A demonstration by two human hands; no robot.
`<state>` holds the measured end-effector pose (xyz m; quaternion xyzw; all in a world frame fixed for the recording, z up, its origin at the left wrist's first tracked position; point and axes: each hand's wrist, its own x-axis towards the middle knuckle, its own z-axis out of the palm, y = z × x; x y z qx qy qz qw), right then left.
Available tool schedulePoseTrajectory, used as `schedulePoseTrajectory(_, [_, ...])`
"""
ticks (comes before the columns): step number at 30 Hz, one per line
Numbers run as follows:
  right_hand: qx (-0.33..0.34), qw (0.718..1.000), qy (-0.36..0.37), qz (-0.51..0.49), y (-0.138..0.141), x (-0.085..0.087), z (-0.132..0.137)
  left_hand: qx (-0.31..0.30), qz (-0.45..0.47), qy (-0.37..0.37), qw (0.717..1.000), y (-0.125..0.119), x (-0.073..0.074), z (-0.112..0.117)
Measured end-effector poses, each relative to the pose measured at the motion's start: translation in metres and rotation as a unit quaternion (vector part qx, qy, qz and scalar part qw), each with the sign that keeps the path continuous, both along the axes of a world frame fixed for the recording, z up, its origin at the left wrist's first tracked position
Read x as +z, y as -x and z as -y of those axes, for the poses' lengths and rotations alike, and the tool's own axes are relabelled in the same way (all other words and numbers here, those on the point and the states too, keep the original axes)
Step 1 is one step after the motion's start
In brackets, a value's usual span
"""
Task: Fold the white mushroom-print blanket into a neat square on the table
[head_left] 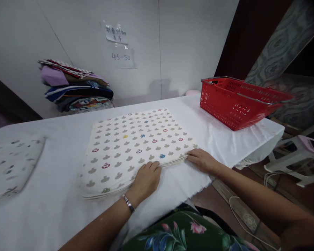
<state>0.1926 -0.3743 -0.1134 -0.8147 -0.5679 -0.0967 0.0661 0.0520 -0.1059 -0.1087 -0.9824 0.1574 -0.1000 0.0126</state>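
Observation:
A folded cream cloth (136,143) printed with small grey and coloured shapes lies flat on the white-covered table (57,195). My left hand (146,179) rests on the cloth's near edge, fingers curled over the layered hem, a bracelet on the wrist. My right hand (202,159) lies at the cloth's near right corner, with its fingertips pressed against the edge of the layers. Both hands touch the same near edge, about a hand's width apart.
A red plastic basket (238,101) with metal handles stands at the table's right end. A stack of folded fabrics (75,87) sits at the back left against the wall. Another folded patterned cloth (13,167) lies at the left. A white stool (295,157) stands beyond the table's right edge.

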Motion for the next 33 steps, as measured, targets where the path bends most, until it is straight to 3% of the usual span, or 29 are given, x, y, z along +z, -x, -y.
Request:
schedulePoseTrajectory(11, [-0.034, 0.998, 0.039, -0.031, 0.002, 0.005, -0.007, -0.005, -0.01, -0.044, 0.999, -0.009, -0.001, 0.009])
schedulePoseTrajectory(20, [-0.009, 0.998, -0.053, -0.045, 0.001, 0.004, 0.002, -0.053, 0.056, 0.032, 0.996, -0.002, 0.0, 0.009])
schedulePoseTrajectory(25, [-0.005, 1.0, -0.026, -0.001, 0.003, -0.003, 0.007, -0.062, 0.04, 0.026, 0.997, -0.001, -0.001, 0.011])
schedulePoseTrajectory(33, [-0.002, 1.0, -0.028, -0.007, 0.002, 0.002, 0.006, -0.055, -0.012, 0.05, 0.997, -0.004, 0.002, 0.012])
